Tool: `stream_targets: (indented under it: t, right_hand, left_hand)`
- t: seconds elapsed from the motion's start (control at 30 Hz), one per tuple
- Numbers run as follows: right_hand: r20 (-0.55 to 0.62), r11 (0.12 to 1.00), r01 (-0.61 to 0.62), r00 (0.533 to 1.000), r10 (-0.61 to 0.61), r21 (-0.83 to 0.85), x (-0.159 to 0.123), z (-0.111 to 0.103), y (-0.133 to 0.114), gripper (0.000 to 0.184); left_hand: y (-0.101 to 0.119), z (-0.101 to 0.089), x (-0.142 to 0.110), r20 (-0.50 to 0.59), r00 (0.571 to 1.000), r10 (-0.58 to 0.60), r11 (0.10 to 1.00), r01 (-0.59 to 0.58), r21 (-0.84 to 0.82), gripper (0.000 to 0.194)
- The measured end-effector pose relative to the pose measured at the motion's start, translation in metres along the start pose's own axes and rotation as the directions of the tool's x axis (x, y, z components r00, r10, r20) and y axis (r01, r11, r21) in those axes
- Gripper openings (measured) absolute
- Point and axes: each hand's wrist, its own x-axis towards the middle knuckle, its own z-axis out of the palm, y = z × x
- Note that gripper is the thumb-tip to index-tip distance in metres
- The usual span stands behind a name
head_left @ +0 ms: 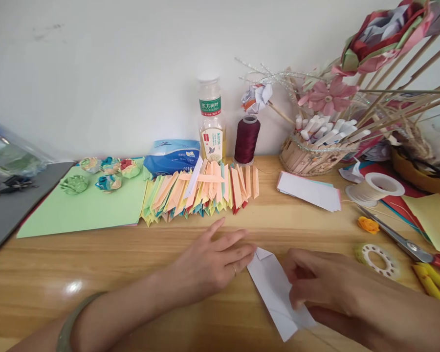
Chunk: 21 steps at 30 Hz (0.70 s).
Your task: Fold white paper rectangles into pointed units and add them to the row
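Observation:
A white strip of paper (269,286) lies at a slant on the wooden table, with a small corner folded over at its far end. My left hand (220,259) is open, fingers spread, with a ring on one finger; its fingertips touch the paper's far left edge. On the paper's right side is my right hand (322,283), its fingers curled, with thumb and forefinger closed at the paper. Part of the right edge is hidden under this hand. Beyond the hands lies a heap of folded paper pieces (205,188) in peach, yellow, green and other colours.
Green paper (91,215) bears several paper flowers. Behind stand a tissue pack (172,155), bottle (210,122), dark red thread spool (247,141) and pen basket (315,159). Rightward lie paper slips (308,190), a white spool (363,192), tape (393,266) and scissors (414,250).

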Motion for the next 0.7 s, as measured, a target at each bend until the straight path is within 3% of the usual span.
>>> stream_targets:
  t: [0.1,0.23,0.37,0.5,0.7]
  right_hand:
    - [0.216,0.992,0.023,0.975,-0.049,0.120,0.003,0.013,-0.006,0.024]
    - [0.124,0.998,-0.059,0.991,0.055,0.033,0.003,0.032,-0.005,0.022]
    - [0.089,0.999,-0.025,0.996,0.022,0.042,0.002,0.037,-0.001,0.020]
    - [0.136,0.997,-0.014,0.991,0.004,0.072,0.003,0.031,0.001,0.019]
    - [0.185,0.983,-0.083,0.981,0.052,0.162,0.005,0.026,0.004,0.018]
  left_hand:
    - [0.000,-0.004,0.003,-0.054,0.997,-0.061,0.998,0.060,-0.016,0.036]
    - [0.007,-0.006,0.005,-0.249,0.966,-0.067,0.994,0.044,-0.098,0.026]
    - [0.017,0.001,0.003,-0.218,0.975,-0.035,0.998,0.021,-0.066,0.016]
    - [0.021,0.003,0.003,-0.173,0.985,0.015,1.000,-0.013,0.013,0.025]
    - [0.025,0.003,0.004,-0.161,0.986,-0.034,0.999,0.035,0.006,0.025]
